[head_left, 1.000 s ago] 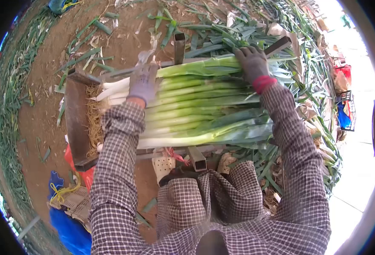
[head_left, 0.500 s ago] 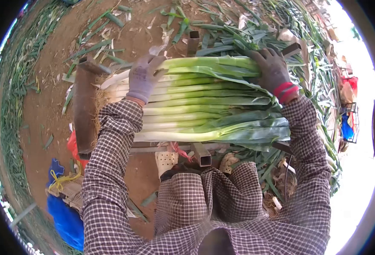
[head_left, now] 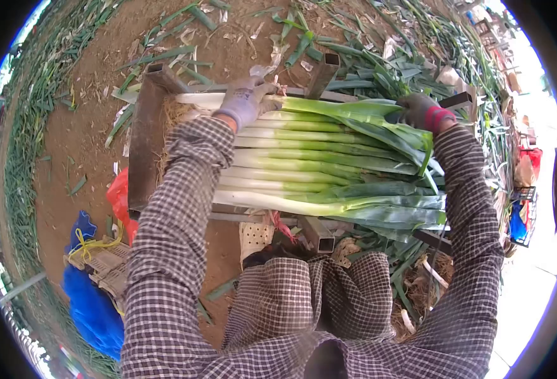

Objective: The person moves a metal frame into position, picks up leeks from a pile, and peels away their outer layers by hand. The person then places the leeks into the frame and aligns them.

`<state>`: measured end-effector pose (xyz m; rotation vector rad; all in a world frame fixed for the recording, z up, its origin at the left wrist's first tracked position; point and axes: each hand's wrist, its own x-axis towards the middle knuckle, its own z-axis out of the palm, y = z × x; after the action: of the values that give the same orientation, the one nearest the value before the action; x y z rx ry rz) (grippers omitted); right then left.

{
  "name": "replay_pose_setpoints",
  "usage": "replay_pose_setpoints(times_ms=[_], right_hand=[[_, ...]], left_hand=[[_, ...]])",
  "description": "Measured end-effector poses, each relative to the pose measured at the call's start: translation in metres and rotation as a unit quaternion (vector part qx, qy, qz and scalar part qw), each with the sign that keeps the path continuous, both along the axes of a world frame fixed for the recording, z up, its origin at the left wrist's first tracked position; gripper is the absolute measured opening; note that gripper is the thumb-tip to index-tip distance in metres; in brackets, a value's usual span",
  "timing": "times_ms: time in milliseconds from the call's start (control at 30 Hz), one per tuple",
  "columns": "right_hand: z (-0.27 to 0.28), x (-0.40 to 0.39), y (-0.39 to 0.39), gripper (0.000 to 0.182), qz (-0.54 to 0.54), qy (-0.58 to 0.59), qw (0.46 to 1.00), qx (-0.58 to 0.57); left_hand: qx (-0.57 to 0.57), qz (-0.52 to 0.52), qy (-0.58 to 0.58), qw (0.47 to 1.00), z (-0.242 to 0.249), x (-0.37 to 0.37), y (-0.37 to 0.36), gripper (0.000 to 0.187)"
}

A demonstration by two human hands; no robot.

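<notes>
A row of leeks (head_left: 291, 158) lies side by side on a metal rack, white root ends to the left and green leaves to the right. My left hand (head_left: 243, 102), in a pale purple-grey glove, curls over the white shank of the farthest leek, fingertips bent over its far side. Along the same far edge, my right hand (head_left: 420, 112), in a dark-stained glove with a pink cuff, closes around green leaves of that leek. Some of its fingers are hidden behind the leaves. One loose leaf (head_left: 427, 155) hangs across the leaf ends.
A rusty end plate (head_left: 147, 148) bounds the rack on the left, with square-tube posts (head_left: 324, 76) sticking up along its sides. Leaf trimmings (head_left: 367, 63) litter the soil. A red bag (head_left: 120, 199), a blue bundle (head_left: 89, 312) and a beige crate (head_left: 106, 265) sit at left.
The whole view has shifted, so the rack appears farther right. My right hand has moved outward along the leaves to the far right corner. My left hand stays on the far leek's white part.
</notes>
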<state>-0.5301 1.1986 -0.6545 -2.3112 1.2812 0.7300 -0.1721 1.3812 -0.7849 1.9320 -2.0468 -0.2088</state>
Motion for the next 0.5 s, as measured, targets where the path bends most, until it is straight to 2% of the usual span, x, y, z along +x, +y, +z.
replay_pose_setpoints(times_ms=[67,167,200,267,333,433,467,500], right_hand=[[0.003,0.021,0.013,0.07,0.123,0.083,0.966,-0.211],[-0.006,0.04,0.047,0.08,0.188,-0.039,0.961,-0.2],[-0.014,0.049,0.06,0.08,0.208,-0.049,0.954,-0.21],[-0.036,0.069,0.077,0.08,0.248,-0.074,0.936,-0.237],[-0.07,0.08,0.079,0.078,0.229,-0.052,0.938,-0.254],[-0.083,0.084,0.077,0.073,0.235,-0.047,0.933,-0.27],[-0.086,0.083,0.078,0.071,0.233,-0.062,0.929,-0.282],[-0.087,0.08,0.078,0.069,0.232,-0.076,0.924,-0.294]], left_hand=[[0.079,0.049,0.012,0.996,-0.002,-0.004,-0.011,0.045],[0.138,0.027,0.145,0.98,0.005,0.004,-0.015,0.039],[0.126,0.018,0.149,0.981,0.011,0.002,-0.012,0.038],[0.092,0.012,0.063,0.994,0.014,-0.005,-0.006,0.041],[0.05,0.006,-0.002,0.999,-0.001,-0.002,-0.007,0.044],[0.028,0.005,0.018,0.999,-0.002,-0.006,-0.003,0.046],[0.094,0.019,0.036,0.995,0.008,-0.008,-0.006,0.047],[0.093,0.02,0.053,0.994,0.006,-0.01,-0.006,0.046]])
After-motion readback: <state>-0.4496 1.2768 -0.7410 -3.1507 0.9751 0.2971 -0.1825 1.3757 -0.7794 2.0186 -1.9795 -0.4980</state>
